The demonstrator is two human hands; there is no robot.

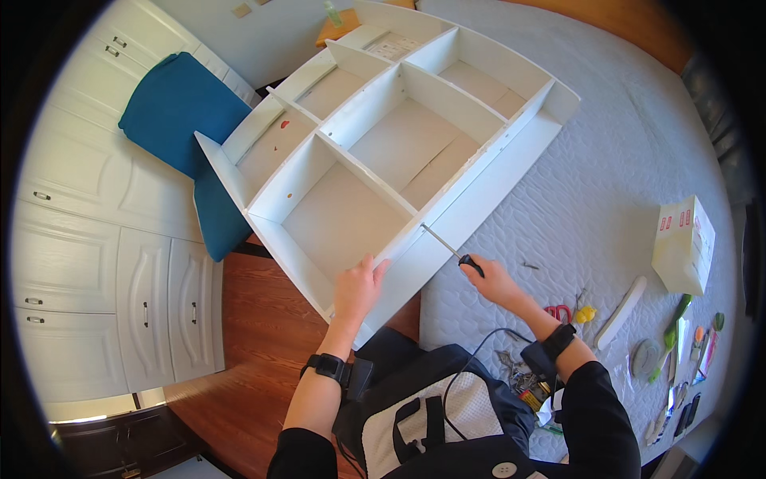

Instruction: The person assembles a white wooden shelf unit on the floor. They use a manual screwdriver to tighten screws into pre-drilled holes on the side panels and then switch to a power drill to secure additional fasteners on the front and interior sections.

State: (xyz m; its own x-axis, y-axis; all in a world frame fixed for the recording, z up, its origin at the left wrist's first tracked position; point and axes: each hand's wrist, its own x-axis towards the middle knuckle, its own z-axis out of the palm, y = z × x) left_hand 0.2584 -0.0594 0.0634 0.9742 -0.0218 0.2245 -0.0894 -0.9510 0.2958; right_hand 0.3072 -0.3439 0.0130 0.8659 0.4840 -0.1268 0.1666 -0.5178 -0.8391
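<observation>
A white shelf unit point(487, 180) with several open compartments lies tilted, partly over the bed and partly over a blue chair. My left hand point(357, 289) grips the near board of the unit, its fingers bent over the edge. In my right hand point(492, 283) is a screwdriver point(448, 246) with a black handle and a thin metal shaft. Its tip meets the unit's long side board, near the corner of the nearest compartment. Whether a screw sits under the tip is too small to tell.
The blue chair point(187, 112) stands by white cabinets point(80, 184) on the left. On the quilted bed point(622, 128) at right lie a white box point(685, 243), red-handled scissors point(558, 312), a yellow object point(586, 314), a white strip point(621, 311) and several small tools. Wooden floor point(247, 319) shows below.
</observation>
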